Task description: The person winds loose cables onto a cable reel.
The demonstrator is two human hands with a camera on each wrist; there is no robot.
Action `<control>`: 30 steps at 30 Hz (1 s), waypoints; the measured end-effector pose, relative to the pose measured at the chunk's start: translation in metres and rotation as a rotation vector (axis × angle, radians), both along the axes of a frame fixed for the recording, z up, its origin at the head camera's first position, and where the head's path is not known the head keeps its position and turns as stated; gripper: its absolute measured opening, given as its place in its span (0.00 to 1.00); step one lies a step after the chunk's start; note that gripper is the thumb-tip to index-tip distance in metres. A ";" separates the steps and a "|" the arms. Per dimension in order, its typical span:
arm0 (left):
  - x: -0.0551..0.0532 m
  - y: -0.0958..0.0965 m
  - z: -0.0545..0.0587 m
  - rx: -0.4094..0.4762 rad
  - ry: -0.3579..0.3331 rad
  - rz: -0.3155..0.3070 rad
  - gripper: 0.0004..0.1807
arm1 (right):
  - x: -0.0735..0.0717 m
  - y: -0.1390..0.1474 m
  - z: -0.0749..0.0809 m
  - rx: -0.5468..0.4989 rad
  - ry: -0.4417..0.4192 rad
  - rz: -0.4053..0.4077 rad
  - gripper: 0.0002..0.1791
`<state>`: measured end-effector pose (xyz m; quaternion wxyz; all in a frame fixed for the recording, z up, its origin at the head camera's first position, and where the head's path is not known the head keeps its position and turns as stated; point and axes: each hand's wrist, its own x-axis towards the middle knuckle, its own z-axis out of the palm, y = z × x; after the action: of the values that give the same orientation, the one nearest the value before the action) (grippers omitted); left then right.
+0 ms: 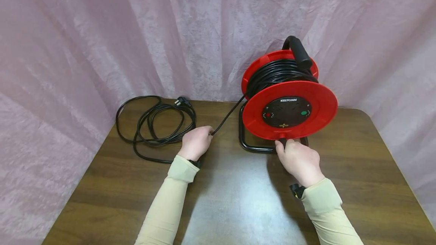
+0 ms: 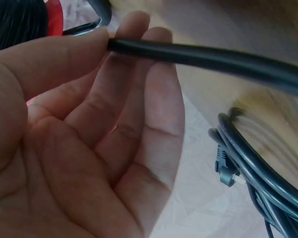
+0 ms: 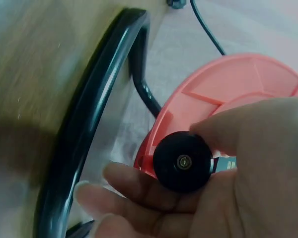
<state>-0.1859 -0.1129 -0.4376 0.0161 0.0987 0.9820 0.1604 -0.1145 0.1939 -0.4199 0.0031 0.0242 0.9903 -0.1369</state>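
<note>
coiled cable [image 1: 175, 137] left of reel [image 1: 286, 112], plug [image 1: 184, 102] seemingly behind

Table [image 1: 361, 162]: brown wood-grain top, its far right corner rounded, with a pale patch of reflected light at the near middle. Lying on the left side, toward the far edge: black cable [image 1: 175, 137] in loose, overlapping loops, one wide loop extending to the left. At the far edge, beside these loops: plug [image 1: 184, 101], pins pointing left. Standing right of centre, toward the far edge: red reel [image 1: 250, 116], carried on a black tubular frame [image 1: 257, 149].
</note>
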 end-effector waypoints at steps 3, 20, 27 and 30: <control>0.000 0.002 0.000 0.006 0.021 0.006 0.13 | -0.001 -0.006 0.000 0.019 -0.018 0.019 0.30; 0.000 -0.004 0.009 0.073 -0.001 0.047 0.14 | -0.004 -0.037 -0.001 -0.016 0.102 0.101 0.29; 0.000 -0.001 0.014 0.091 0.026 0.053 0.15 | -0.004 -0.044 -0.005 -0.090 0.157 0.115 0.29; -0.001 -0.001 0.013 0.099 0.036 0.055 0.15 | -0.004 -0.048 -0.006 -0.136 0.146 0.118 0.26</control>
<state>-0.1869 -0.1142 -0.4242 -0.0108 0.0755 0.9753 0.2074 -0.1189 0.1459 -0.4254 -0.0595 -0.0442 0.9760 -0.2048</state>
